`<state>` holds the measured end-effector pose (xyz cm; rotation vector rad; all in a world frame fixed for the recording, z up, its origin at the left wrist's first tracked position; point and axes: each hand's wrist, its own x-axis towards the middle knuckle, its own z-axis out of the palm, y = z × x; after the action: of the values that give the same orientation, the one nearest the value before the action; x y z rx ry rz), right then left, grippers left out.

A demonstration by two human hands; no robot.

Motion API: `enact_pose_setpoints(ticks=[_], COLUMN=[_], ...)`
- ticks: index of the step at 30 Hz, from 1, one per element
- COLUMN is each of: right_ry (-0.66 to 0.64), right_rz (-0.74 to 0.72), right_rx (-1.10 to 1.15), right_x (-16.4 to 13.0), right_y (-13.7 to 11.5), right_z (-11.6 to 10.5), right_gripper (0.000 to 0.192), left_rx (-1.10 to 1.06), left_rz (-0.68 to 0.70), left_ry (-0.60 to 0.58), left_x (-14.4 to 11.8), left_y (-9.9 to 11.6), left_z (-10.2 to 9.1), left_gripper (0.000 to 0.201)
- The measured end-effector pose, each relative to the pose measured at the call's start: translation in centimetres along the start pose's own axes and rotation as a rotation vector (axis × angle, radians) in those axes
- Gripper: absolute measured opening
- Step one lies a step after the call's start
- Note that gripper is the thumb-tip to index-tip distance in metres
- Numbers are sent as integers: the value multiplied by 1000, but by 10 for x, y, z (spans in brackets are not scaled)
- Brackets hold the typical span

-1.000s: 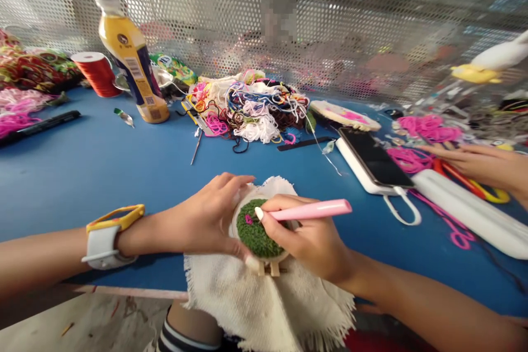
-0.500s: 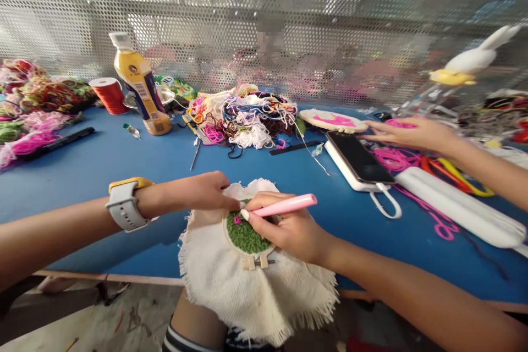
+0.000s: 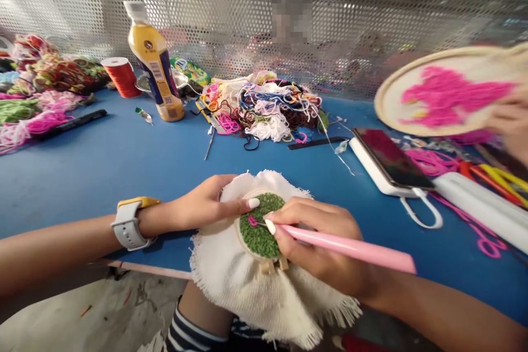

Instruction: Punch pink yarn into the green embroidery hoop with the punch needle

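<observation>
A small wooden embroidery hoop (image 3: 259, 226) filled with green loops and a bit of pink sits in cream cloth (image 3: 247, 286) at the near edge of the blue table (image 3: 103, 159). My left hand (image 3: 206, 206), with a white and yellow watch (image 3: 130, 223) on the wrist, holds the hoop's left rim, one finger laid across its top. My right hand (image 3: 322, 245) grips a pink punch needle (image 3: 350, 247) like a pen, its tip on the green loops.
A yellow bottle (image 3: 154, 66), a red thread spool (image 3: 121, 75) and a tangle of coloured yarn (image 3: 264, 107) lie at the back. A phone on a white power bank (image 3: 388, 159) lies right. Another person's hand (image 3: 509, 121) lifts a large hoop with pink stitching (image 3: 445, 93).
The other person's hand picked the large pink hoop off the table and raised it at the right. My right hand tilted the pink needle so its tail points right and down.
</observation>
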<state>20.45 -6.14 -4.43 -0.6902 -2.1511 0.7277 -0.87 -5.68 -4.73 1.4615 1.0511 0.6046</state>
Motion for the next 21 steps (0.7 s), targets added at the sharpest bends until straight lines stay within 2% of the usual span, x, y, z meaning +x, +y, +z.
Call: enact_pose_setpoints(ticks=[6, 10, 16, 21], right_ry=[41, 40, 55, 97], right_rz=[7, 3, 24, -42], right_rx=[-107, -96, -86, -76], right_x=[-3, -6, -7, -7], right_y=[-3, -1, -2, -1], right_z=[2, 3, 3, 4], right_gripper=[12, 12, 11, 11], left_rx=[-42, -43, -31, -38], left_rz=[31, 7, 25, 44], left_ry=[-2, 2, -34, -44], left_x=[-4, -6, -9, -8], left_y=[-2, 0, -5, -10], left_z=[0, 0, -1, 0], left_gripper=[34, 36, 47, 50])
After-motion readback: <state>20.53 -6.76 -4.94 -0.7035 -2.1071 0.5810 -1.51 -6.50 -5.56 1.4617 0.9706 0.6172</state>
